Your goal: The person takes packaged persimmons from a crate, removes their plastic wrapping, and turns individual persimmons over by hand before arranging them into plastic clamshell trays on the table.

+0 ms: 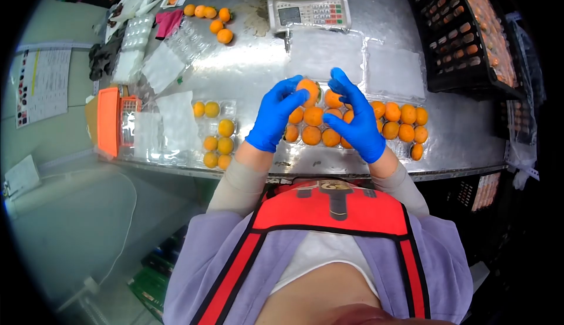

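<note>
Straight below the scale [309, 14], one orange fruit [306, 92] is gripped between thumb and fingers of the blue-gloved left hand [275, 113]. The right hand [357, 119], fingers spread, is over fruit rows [313, 116] below the scale. A black crate [455, 17] stands right of it; loose fruit [216, 26] lies left.

Along the near edge of the worktop [247, 72]: fruit rows [313, 116] — right hand [359, 116] above them, left hand [277, 110] at their left with a single fruit [306, 92] in its grasp. Just right, a second fruit block [406, 114]. Behind both, plastic panels [326, 55]; behind those, the scale [310, 12]. At back right, the crate [446, 37]. To the left, another fruit batch [225, 145] — and beyond it the basket [108, 122]. At back left, loose fruit [224, 36].
</note>
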Demonstrator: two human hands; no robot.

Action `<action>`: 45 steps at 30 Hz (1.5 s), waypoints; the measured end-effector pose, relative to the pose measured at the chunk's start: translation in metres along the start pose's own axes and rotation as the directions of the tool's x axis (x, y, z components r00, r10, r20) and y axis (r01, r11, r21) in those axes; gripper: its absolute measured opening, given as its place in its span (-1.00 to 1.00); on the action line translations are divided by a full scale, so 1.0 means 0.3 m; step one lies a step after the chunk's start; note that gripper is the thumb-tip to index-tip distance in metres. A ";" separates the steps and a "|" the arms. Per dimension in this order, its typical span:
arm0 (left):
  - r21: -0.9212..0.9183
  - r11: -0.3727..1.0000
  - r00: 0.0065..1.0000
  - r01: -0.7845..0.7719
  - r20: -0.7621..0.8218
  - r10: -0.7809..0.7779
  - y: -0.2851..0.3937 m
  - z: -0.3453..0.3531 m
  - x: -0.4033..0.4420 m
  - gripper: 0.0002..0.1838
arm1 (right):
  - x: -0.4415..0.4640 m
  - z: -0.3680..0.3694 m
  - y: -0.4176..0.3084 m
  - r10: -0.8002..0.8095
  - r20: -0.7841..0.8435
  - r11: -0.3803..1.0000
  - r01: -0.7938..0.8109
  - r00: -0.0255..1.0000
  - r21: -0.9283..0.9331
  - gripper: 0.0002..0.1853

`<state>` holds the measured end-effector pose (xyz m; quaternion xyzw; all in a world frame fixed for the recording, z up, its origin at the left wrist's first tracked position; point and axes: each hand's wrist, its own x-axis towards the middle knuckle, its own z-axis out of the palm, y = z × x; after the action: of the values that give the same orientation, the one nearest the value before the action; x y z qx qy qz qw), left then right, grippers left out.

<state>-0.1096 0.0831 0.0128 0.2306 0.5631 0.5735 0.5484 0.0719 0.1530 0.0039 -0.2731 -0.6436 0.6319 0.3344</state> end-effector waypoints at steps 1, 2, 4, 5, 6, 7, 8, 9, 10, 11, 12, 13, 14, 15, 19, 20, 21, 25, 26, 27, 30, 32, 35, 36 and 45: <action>-0.027 0.999 0.999 0.018 0.031 -0.017 0.002 0.009 -0.003 -0.49 | 0.020 0.018 -0.023 -0.104 0.025 0.990 0.106 0.994 -0.090 -0.25; -0.029 0.999 0.999 0.017 0.030 -0.016 0.003 0.017 -0.010 -0.49 | 0.037 0.031 -0.034 -0.204 0.060 0.961 0.211 0.977 -0.176 -0.24; -0.082 0.996 0.994 0.026 0.104 -0.017 0.012 0.035 -0.024 -0.49 | 0.059 0.039 -0.011 -0.243 0.096 0.937 0.259 0.965 -0.233 -0.23; -0.075 0.997 0.995 0.021 0.099 -0.014 0.023 0.046 -0.031 -0.53 | 0.065 0.040 -0.004 -0.230 0.088 0.953 0.243 0.969 -0.179 -0.23; -0.077 0.997 0.995 0.021 0.098 -0.013 0.022 0.041 -0.026 -0.53 | 0.069 0.041 -0.001 -0.217 0.081 0.966 0.226 0.973 -0.124 -0.24; -0.047 0.999 0.998 -0.004 0.067 0.007 0.019 0.031 -0.020 -0.56 | 0.069 0.045 -0.002 -0.216 0.081 0.967 0.225 0.973 -0.123 -0.24; -0.018 0.999 0.999 -0.028 0.038 0.029 0.018 0.025 -0.016 -0.59 | 0.069 0.050 -0.007 -0.198 0.058 0.979 0.200 0.979 -0.033 -0.26; -0.019 0.999 0.999 -0.028 0.038 0.028 0.019 0.025 -0.017 -0.59 | 0.068 0.055 -0.011 -0.177 0.035 0.983 0.175 0.984 0.058 -0.27; -0.038 0.998 0.999 -0.046 -0.012 0.046 0.023 0.027 -0.020 -0.60 | 0.065 0.060 -0.016 -0.175 0.035 0.983 0.173 0.984 0.057 -0.27; -0.055 0.996 0.996 -0.066 -0.062 0.063 0.028 0.030 -0.023 -0.60 | 0.061 0.064 -0.021 -0.174 0.013 0.982 0.172 0.985 0.075 -0.29; -0.055 0.996 0.996 -0.065 -0.062 0.061 0.034 0.038 -0.031 -0.60 | 0.058 0.066 -0.023 -0.172 -0.009 0.981 0.172 0.985 0.094 -0.30; -0.066 0.988 0.989 -0.143 -0.034 0.141 0.041 0.050 -0.042 -0.60 | 0.055 0.067 -0.023 -0.171 -0.011 0.981 0.171 0.985 0.094 -0.30; -0.080 0.972 0.976 -0.220 -0.006 0.220 0.042 0.060 -0.051 -0.59 | 0.053 0.067 -0.022 -0.154 -0.014 0.982 0.155 0.988 0.111 -0.31; -0.079 0.973 0.976 -0.219 -0.005 0.219 0.034 0.065 -0.056 -0.59 | 0.051 0.067 -0.021 -0.139 -0.017 0.982 0.140 0.990 0.126 -0.31; 0.062 0.963 0.963 -0.264 0.077 0.259 0.021 0.084 -0.058 -0.63 | 0.049 0.065 -0.001 -0.189 -0.004 0.978 0.188 0.982 0.095 -0.30; 0.062 0.969 0.971 -0.238 0.049 0.236 0.023 0.086 -0.055 -0.66 | 0.046 0.066 -0.002 -0.208 0.011 0.978 0.207 0.978 0.033 -0.31; 0.062 0.969 0.971 -0.239 0.051 0.236 0.025 0.086 -0.051 -0.66 | 0.043 0.067 -0.002 -0.225 0.027 0.974 0.226 0.974 -0.028 -0.31; 0.059 0.975 0.976 -0.212 -0.027 0.214 0.039 0.084 -0.030 -0.75 | 0.039 0.066 -0.007 -0.161 0.032 0.980 0.156 0.986 0.127 -0.31; 0.007 0.980 0.978 -0.197 -0.072 0.197 0.043 0.086 -0.028 -0.77 | 0.033 0.066 -0.023 -0.071 0.038 0.967 0.060 0.997 0.247 -0.31; 0.005 0.980 0.978 -0.197 -0.069 0.197 0.044 0.082 -0.028 -0.77 | 0.030 0.064 -0.035 0.018 0.054 0.931 -0.037 0.998 0.362 -0.32; -0.116 0.981 0.987 -0.156 -0.046 0.152 0.045 0.059 -0.037 -0.79 | 0.031 0.055 -0.049 0.086 0.114 0.878 -0.129 0.990 0.461 -0.32; 0.107 0.940 0.945 -0.324 -0.004 0.326 0.030 0.043 -0.043 -0.73 | 0.033 0.060 -0.058 0.089 0.121 0.868 -0.137 0.989 0.478 -0.33; 0.449 0.585 0.730 -0.676 0.301 0.613 0.071 0.035 -0.058 -0.60 | 0.034 0.063 -0.032 0.122 0.137 0.827 -0.177 0.983 0.534 -0.35; 0.450 0.584 0.731 -0.675 0.299 0.614 0.070 0.035 -0.060 -0.60 | 0.034 0.063 -0.022 0.153 0.144 0.793 -0.208 0.978 0.573 -0.35; 0.523 0.520 0.712 -0.675 0.281 0.643 0.082 0.033 -0.083 -0.56 | 0.047 0.093 -0.025 0.133 0.152 0.765 -0.199 0.979 0.612 -0.36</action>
<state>-0.1027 0.0706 0.0463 0.5995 0.5678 0.5261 0.2036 0.0419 0.1460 0.0133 -0.1712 -0.3872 0.8490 0.3161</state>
